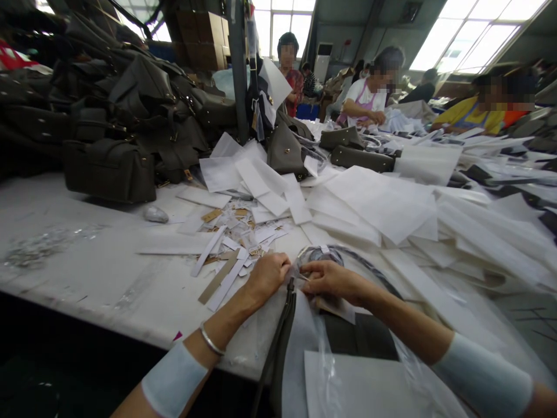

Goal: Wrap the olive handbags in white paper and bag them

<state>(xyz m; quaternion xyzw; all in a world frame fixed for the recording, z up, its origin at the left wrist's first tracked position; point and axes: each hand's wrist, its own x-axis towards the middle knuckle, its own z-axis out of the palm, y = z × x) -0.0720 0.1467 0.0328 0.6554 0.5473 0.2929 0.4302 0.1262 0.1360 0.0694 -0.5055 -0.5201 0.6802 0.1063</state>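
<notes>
A dark grey-green handbag (361, 337) stands at the table's front edge, partly covered by white paper sheets (357, 383) and clear plastic. Its curved handle (369, 262), wrapped in clear plastic, arches up behind my right hand. My left hand (270, 274) is closed in a pinch just above the dark zipper end (290, 284) at the bag's left side; what its fingertips hold is too small to tell. Close beside it, my right hand (333, 281) has thumb and fingers bent together on clear plastic wrap (297, 270) by the zipper end.
Paper tags and cords (241, 223) lie scattered left of the bag. White paper sheets (374, 194) cover much of the table's right side. Several dark bags (113, 171) are piled at the back left, near a metal post (237, 75). Several people (365, 98) work across the table.
</notes>
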